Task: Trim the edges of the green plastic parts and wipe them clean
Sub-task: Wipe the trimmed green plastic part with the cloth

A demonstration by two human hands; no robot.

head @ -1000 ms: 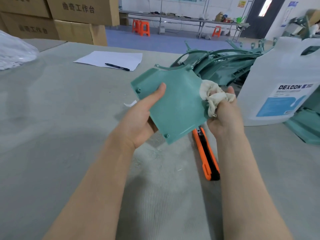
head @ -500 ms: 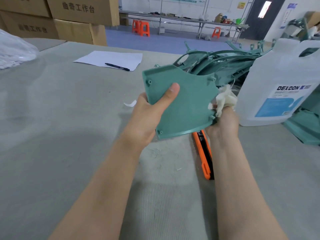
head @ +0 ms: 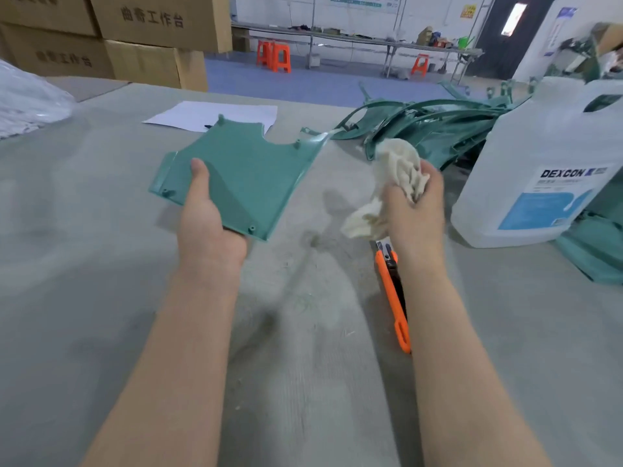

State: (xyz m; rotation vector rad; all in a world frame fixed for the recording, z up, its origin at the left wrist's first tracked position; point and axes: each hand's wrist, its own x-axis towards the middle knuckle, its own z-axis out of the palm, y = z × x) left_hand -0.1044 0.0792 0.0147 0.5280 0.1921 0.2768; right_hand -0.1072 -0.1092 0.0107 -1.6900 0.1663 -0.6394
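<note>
One flat green plastic panel (head: 236,170) is held level above the grey table (head: 101,264), at 10 o'clock from the frame's centre. Its notched edge points to about 1 o'clock, and its long axis seems to run from 7 to 1. The left hand (head: 205,224) grips the near corner, thumb on top, fingers clamped underneath. At 3 o'clock, apart from the panel, the right hand (head: 414,203) clutches a crumpled white cloth (head: 401,166). To wipe well, brace the panel from below and follow each rim.
</note>
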